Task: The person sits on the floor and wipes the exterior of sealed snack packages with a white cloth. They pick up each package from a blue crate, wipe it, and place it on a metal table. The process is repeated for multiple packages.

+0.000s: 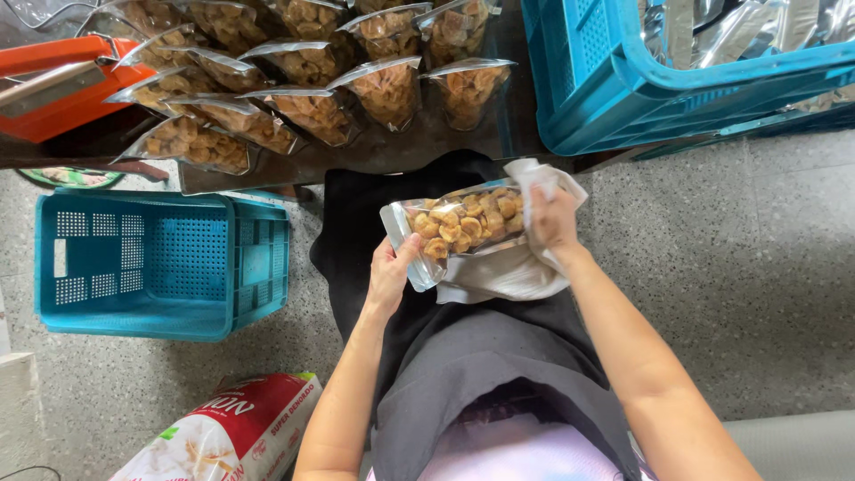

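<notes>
- I'm looking straight down from the head camera here, and my left hand (389,274) is gripping the end of a clear pouch (459,227) full of golden-brown snack pieces. Thumb on top, fingers wrapped under, so that grip is clenched on the pouch.
- My right hand (552,221) is pressing a white cloth (508,272) against the other end of the same pouch. The grip is closed around the bunched-up cloth, with a bit of it sticking up above the fingers (543,200).
- The pouch is lying more or less sideways between both hands, held up over my lap, above a black apron (463,347). The rest of the cloth is hanging underneath the pouch.
- Up ahead, the dark bench (401,147) is carrying a bunch of filled pouches (312,111) of the same kind, standing and leaning in loose rows, well apart from the one I'm holding.
- An orange tool (53,85) is sitting at the far left of the bench, right beside those pouches. I can't tell exactly what it is from this angle.
- A teal crate (160,263) is sitting on the speckled floor (757,285) to my left, under the bench edge.
- A blue crate (623,89) is sitting top right, with shiny silver bags (739,27) inside.
- A red and white sack (232,436) is lying on the floor near my left elbow.
</notes>
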